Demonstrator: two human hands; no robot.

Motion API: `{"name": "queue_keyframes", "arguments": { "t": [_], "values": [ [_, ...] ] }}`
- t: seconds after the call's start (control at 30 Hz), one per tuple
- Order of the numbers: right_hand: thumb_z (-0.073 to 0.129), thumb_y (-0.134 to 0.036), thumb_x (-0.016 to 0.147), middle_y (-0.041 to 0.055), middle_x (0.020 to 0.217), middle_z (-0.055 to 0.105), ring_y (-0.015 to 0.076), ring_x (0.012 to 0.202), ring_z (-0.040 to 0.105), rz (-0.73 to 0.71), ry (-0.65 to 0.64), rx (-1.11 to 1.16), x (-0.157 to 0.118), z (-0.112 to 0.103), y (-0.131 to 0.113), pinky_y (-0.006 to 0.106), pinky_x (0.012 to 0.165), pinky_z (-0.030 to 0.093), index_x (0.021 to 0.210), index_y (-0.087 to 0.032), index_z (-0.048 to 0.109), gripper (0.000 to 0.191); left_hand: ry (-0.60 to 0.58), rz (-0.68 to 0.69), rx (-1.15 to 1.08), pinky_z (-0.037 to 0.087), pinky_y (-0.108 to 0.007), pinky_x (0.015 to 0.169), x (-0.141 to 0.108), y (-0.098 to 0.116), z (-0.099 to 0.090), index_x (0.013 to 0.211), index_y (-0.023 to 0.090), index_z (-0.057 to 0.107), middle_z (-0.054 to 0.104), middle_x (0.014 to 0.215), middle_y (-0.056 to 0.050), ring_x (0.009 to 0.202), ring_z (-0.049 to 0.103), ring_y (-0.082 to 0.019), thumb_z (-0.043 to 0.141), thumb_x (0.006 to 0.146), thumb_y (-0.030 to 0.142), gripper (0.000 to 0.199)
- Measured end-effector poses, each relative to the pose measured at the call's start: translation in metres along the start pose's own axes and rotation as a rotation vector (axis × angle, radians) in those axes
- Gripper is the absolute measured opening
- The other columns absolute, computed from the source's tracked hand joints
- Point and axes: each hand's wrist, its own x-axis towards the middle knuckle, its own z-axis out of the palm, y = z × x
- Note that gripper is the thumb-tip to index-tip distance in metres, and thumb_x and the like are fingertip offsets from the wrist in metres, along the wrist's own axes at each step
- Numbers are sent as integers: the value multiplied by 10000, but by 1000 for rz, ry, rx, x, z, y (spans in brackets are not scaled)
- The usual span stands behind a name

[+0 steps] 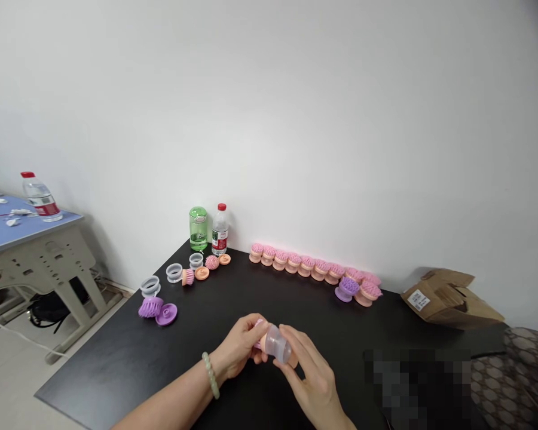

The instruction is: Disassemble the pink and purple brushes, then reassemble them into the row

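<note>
My left hand (240, 349), with a pale green bead bracelet at its wrist, is closed around a pink bristle brush head (260, 343). A clear plastic ring-shaped body (277, 343) joins the brush head and lies tilted between both hands. My right hand (311, 376) grips the far end of this body with thumb and fingers, where a bit of an orange cap (293, 359) shows. Left of the hands lie a purple brush head (151, 307), a purple cap (166, 314), clear rings (150, 286), pink brush heads (212, 263) and orange caps (201, 273).
Along the wall runs a row of several pink brushes (293, 261), with one purple brush (347, 289) in front. A green bottle (198, 230) and a water bottle (220, 232) stand at the back. To the right sit a cardboard box (452, 298) and patterned fabric (511, 376).
</note>
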Motion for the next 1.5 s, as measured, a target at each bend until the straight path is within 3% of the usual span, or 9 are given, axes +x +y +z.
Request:
{"name": "queue_keyframes", "arguments": {
  "t": [0.4, 0.57, 0.73, 0.87, 0.97, 1.13, 1.33, 1.5],
  "values": [
    [529, -41, 915, 122, 1181, 704, 242, 1075, 701, -30, -15, -44, -3, 0, 0, 368, 898, 619, 1319, -182, 575, 429, -25, 24, 19, 312, -163, 390, 0, 2, -2, 764, 136, 595, 575, 553, 14, 432, 511, -72, 763, 698, 634, 529],
    [599, -219, 938, 149, 1109, 730, 274, 991, 733, -12, 44, -135, -6, 3, -1, 375, 808, 642, 1303, -151, 573, 371, -26, 11, -9, 316, -173, 434, -2, 3, -1, 788, 147, 592, 545, 593, 30, 477, 480, -69, 767, 714, 608, 499],
    [661, -438, 885, 60, 786, 744, 199, 602, 726, 224, 64, -26, -9, 6, 0, 282, 563, 621, 1078, -175, 633, 328, -98, 97, -58, 375, -188, 563, -7, 8, 1, 902, 152, 644, 573, 759, 11, 637, 492, -87, 862, 659, 480, 462],
    [603, -512, 887, -19, 550, 652, 148, 411, 631, 688, -113, 292, -12, 7, 2, 227, 420, 537, 829, -205, 621, 313, -220, 157, -92, 428, -241, 714, -10, 11, 0, 977, 171, 677, 611, 859, -17, 773, 549, -139, 929, 588, 342, 494],
    [600, -593, 855, -18, 533, 632, 149, 388, 609, 928, -110, 530, -11, 11, 2, 234, 385, 510, 795, -196, 606, 401, -248, 213, -85, 438, -261, 738, -9, 10, 0, 1019, 193, 666, 625, 956, -40, 820, 571, -162, 938, 577, 299, 529],
    [651, -593, 826, 7, 570, 652, 163, 471, 626, 914, -5, 621, -5, 12, -3, 267, 471, 549, 879, -176, 625, 421, -198, 223, -91, 452, -291, 802, -9, 8, 0, 1147, 250, 609, 582, 1175, -67, 964, 580, -205, 949, 557, 298, 683],
    [622, -609, 836, -4, 590, 643, 168, 491, 638, 916, -67, 583, -5, 8, -2, 257, 472, 541, 897, -182, 611, 432, -183, 209, -49, 415, -263, 747, -9, 8, 0, 1064, 185, 624, 589, 915, -23, 804, 552, -153, 908, 626, 375, 555],
    [593, -637, 827, -35, 538, 619, 138, 394, 591, 926, -118, 493, -5, 12, -1, 222, 391, 488, 823, -204, 589, 433, -175, 256, 78, 397, -254, 692, -6, 6, -2, 996, 165, 609, 592, 872, -23, 744, 520, -143, 903, 620, 388, 527]
  ]
}}
